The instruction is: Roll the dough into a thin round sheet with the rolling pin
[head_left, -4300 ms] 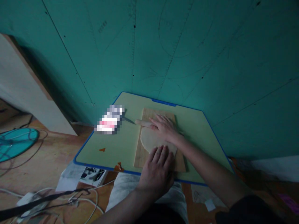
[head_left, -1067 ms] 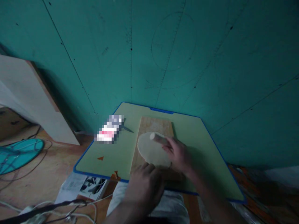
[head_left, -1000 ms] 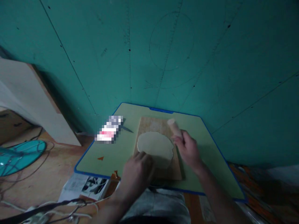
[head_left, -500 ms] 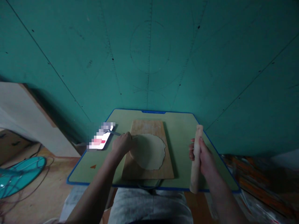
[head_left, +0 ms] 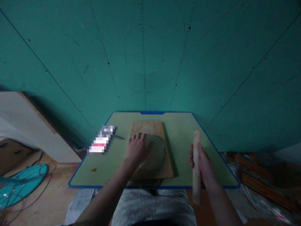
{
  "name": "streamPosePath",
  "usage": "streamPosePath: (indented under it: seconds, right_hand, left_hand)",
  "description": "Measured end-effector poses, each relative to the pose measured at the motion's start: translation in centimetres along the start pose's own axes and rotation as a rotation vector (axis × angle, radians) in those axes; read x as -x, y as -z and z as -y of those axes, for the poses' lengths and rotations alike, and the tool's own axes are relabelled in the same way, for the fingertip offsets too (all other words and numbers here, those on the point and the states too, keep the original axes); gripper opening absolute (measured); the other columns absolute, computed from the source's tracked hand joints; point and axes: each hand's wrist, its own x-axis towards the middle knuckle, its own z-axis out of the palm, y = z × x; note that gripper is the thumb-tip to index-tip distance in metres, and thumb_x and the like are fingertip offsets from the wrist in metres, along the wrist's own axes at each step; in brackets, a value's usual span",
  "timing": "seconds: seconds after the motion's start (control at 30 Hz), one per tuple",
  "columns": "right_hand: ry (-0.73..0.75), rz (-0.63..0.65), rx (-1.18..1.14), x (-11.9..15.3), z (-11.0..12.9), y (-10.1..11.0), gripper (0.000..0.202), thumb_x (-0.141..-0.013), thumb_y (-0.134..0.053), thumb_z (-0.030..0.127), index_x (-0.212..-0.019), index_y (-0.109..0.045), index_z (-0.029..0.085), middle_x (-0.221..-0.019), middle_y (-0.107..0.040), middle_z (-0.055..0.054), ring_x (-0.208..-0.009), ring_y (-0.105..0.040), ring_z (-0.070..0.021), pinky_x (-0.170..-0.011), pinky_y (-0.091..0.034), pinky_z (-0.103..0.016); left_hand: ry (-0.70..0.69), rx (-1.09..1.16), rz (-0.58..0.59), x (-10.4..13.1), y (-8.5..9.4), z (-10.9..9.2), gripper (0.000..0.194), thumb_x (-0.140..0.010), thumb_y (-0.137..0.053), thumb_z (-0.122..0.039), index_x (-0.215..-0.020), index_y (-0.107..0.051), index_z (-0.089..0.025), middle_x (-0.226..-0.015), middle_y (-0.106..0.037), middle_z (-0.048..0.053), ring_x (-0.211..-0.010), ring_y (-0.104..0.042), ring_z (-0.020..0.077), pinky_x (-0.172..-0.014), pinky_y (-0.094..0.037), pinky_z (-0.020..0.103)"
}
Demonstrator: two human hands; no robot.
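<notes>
A flat, roundish sheet of dough [head_left: 155, 155] lies on a wooden board [head_left: 168, 168] in the middle of the small table. Over the left part of the dough rests my left hand [head_left: 138, 148], palm down with its fingers apart; it covers the dough's left edge. My right hand [head_left: 199, 157] is wrapped round a wooden rolling pin [head_left: 197, 175], held lengthwise above the right side of the table, its near end past the front edge. A knife blade [head_left: 118, 137] sticks out beside a blurred, bright flat object [head_left: 101, 141] on the left.
The table [head_left: 183, 131] has a blue rim and stands against a green wall [head_left: 150, 62]. A small orange piece [head_left: 94, 169] lies at its front left. On the floor are a turquoise round base [head_left: 23, 185] at left and wooden pieces [head_left: 261, 185] at right.
My left hand has moved right from the board's left edge onto the dough, and its fingers have spread. The rolling pin has come slightly nearer in my right hand. The view has shifted a little.
</notes>
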Motion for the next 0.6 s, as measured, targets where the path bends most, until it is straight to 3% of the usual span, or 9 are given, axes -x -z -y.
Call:
streamPosePath:
  seconds: [0.07,0.17,0.3,0.43,0.53,0.6]
  right_hand:
    - [0.027,0.008,0.0,-0.2,-0.1,0.0,0.064,-0.06,-0.071,0.079,-0.089,-0.061,0.023,-0.048,-0.056,0.008,-0.029,-0.043,-0.0102,-0.028,-0.029,-0.022]
    - [0.044,0.026,0.008,-0.5,-0.4,0.2,0.062,-0.064,-0.067,0.079,-0.089,-0.06,0.023,-0.048,-0.057,0.008,-0.028,-0.044,-0.011,-0.028,-0.029,-0.023]
    - [0.034,0.012,0.024,-0.7,-0.5,0.2,0.06,-0.065,-0.067,0.077,-0.089,-0.061,0.022,-0.047,-0.057,0.008,-0.028,-0.045,-0.0114,-0.028,-0.03,-0.023]
    - [0.031,-0.023,0.017,-0.5,-0.2,-0.3,0.059,-0.062,-0.068,0.075,-0.088,-0.062,0.022,-0.045,-0.055,0.008,-0.028,-0.043,-0.0112,-0.028,-0.029,-0.023]
    - [0.038,-0.012,0.012,-0.2,0.2,-0.4,0.056,-0.061,-0.068,0.072,-0.087,-0.062,0.023,-0.045,-0.053,0.009,-0.028,-0.042,-0.0109,-0.028,-0.03,-0.023]
    - [0.036,0.021,0.038,0.0,0.4,-0.3,0.053,-0.063,-0.068,0.07,-0.087,-0.062,0.023,-0.046,-0.054,0.009,-0.028,-0.042,-0.0107,-0.028,-0.031,-0.022]
  left_hand:
    - [-0.06,-0.006,-0.02,-0.1,-1.5,-1.7,0.057,-0.099,-0.044,-0.054,-0.147,-0.048,-0.023,-0.157,-0.044,0.016,-0.14,-0.044,0.0377,-0.111,-0.037,0.056]
    - [-0.087,-0.005,0.001,-0.5,-3.3,-2.7,0.066,-0.1,-0.037,-0.058,-0.152,-0.041,-0.018,-0.161,-0.037,0.019,-0.149,-0.029,0.0447,-0.115,-0.023,0.071]
    - [-0.219,0.029,-0.015,-0.7,-4.2,-2.1,0.068,-0.099,-0.041,-0.058,-0.154,-0.039,-0.018,-0.163,-0.035,0.018,-0.151,-0.026,0.0417,-0.119,-0.019,0.066]
    - [-0.411,0.088,-0.02,-0.6,-3.4,-1.3,0.063,-0.098,-0.048,-0.055,-0.15,-0.045,-0.021,-0.16,-0.04,0.016,-0.15,-0.031,0.0374,-0.121,-0.023,0.062]
    - [-0.503,0.115,-0.022,0.8,-3.0,-1.0,0.06,-0.098,-0.05,-0.047,-0.149,-0.046,-0.016,-0.159,-0.041,0.018,-0.15,-0.033,0.0352,-0.122,-0.027,0.054]
    - [-0.485,0.12,-0.068,2.7,-3.1,-0.3,0.059,-0.098,-0.051,-0.044,-0.148,-0.048,-0.014,-0.158,-0.043,0.019,-0.15,-0.033,0.0365,-0.122,-0.028,0.055]
